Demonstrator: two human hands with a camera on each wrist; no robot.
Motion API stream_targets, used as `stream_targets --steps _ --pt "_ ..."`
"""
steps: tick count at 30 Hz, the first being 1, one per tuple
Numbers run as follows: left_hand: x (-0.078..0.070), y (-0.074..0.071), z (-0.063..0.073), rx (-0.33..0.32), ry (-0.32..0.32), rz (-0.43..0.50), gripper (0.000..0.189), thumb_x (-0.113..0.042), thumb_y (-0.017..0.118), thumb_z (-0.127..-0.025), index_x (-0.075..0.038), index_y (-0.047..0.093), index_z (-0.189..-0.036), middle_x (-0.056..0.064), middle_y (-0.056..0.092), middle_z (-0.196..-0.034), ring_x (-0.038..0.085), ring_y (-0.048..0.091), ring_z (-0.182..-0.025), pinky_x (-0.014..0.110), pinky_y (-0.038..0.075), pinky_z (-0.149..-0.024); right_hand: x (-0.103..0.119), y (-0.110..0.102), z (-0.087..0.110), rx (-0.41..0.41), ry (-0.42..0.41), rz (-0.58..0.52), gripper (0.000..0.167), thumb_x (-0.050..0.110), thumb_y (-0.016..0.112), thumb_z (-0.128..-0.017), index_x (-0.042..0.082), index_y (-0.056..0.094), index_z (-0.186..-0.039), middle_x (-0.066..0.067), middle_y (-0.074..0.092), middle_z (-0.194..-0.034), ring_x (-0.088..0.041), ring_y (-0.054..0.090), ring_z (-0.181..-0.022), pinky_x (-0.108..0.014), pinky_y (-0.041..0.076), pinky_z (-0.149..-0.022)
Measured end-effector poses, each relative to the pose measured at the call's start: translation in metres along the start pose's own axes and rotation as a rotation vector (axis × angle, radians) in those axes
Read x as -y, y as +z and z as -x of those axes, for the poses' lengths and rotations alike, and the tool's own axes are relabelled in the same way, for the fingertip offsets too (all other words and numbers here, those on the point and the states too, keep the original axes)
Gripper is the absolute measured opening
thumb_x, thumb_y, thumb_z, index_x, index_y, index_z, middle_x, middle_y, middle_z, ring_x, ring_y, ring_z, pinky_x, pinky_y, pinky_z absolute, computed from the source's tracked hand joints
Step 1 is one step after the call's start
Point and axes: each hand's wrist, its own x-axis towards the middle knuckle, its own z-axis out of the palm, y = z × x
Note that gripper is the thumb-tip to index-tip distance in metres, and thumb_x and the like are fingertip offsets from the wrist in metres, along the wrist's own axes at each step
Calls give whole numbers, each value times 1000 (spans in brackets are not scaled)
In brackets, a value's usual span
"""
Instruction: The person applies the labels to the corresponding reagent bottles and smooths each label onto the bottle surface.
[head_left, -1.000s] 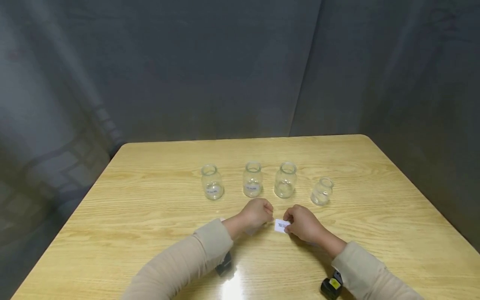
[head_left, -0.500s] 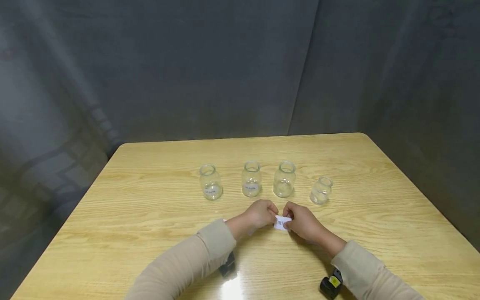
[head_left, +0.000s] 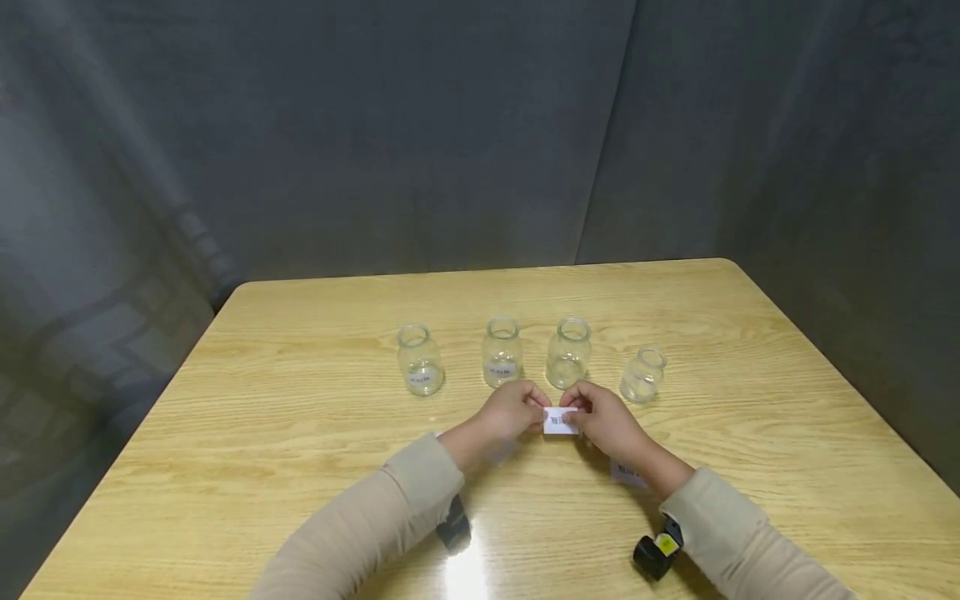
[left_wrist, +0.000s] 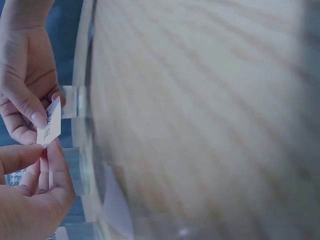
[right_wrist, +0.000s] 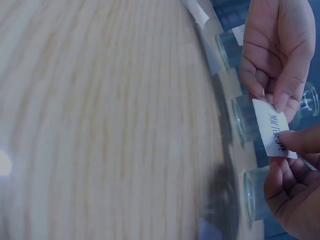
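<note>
Both hands pinch a small white printed label (head_left: 558, 421), one at each end, in front of the third glass jar. My left hand (head_left: 510, 412) grips the label's left edge between thumb and fingers. On the other edge, my right hand (head_left: 606, 425) has its thumb over the dark print. In the right wrist view the label (right_wrist: 272, 131) is tilted, with text facing that camera. Behind the hands stand a left jar (head_left: 421, 362) and a second jar (head_left: 502, 354), each bearing a white label. The third jar (head_left: 568, 357) and the smaller jar (head_left: 642, 375) show no label.
A further printed label (head_left: 627, 473) lies under the right forearm. A pale slip (head_left: 502, 451) lies by the left wrist. Black wrist cameras hang under both sleeves. The wooden table (head_left: 300, 375) ends at a grey curtain (head_left: 420, 150).
The left hand has moved right and taken hold of the label that the right hand held. Both hands have risen slightly toward the jars, uncovering the label under the right forearm.
</note>
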Motion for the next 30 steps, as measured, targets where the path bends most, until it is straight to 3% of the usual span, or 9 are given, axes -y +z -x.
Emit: stream_targets --steps 5,11,14,18,22,30 --pt "-6 -6 0 0 5 -7 8 4 53 -79 1 56 -86 6 52 -72 15 53 -64 25 49 -62 3 -2 -2 -32 -4 -53 16 -2 57 -78 -5 50 -93 -8 49 -79 -16 44 -60 -19 39 -44" --pt "-12 -11 1 -13 16 128 8 3 55 -80 3 55 -88 8 53 -76 24 56 -74 30 49 -71 5 -6 -3 -29 32 -201 22 0 59 -78 -8 47 -94 -8 51 -77 -14 48 -66 -23 45 -56" --pt "-21 -14 8 -27 35 197 9 3 55 -80 6 53 -88 9 53 -78 29 56 -78 32 49 -73 7 -7 -2 -15 25 -281 20 -1 58 -78 -10 46 -90 -7 53 -76 -12 51 -68 -26 47 -61" --pt "-22 -16 10 -29 59 260 8 2 55 -80 6 53 -87 10 55 -79 26 57 -76 35 48 -76 11 -9 -1 -14 8 -328 18 -1 57 -79 -11 45 -88 -6 54 -78 -11 53 -69 -29 48 -66" --pt "-14 -16 5 -13 76 275 8 1 55 -80 5 53 -86 10 56 -80 16 56 -71 33 48 -74 16 -9 -1 -42 0 -367 14 -4 52 -81 -11 43 -90 -6 53 -79 -10 53 -71 -29 48 -68" --pt "-13 -19 8 66 67 282 10 -1 55 -81 6 52 -87 11 56 -82 17 56 -74 36 47 -77 25 -10 0 -134 -40 -388 13 -4 51 -82 -11 47 -93 -6 51 -77 -10 51 -70 -31 48 -66"
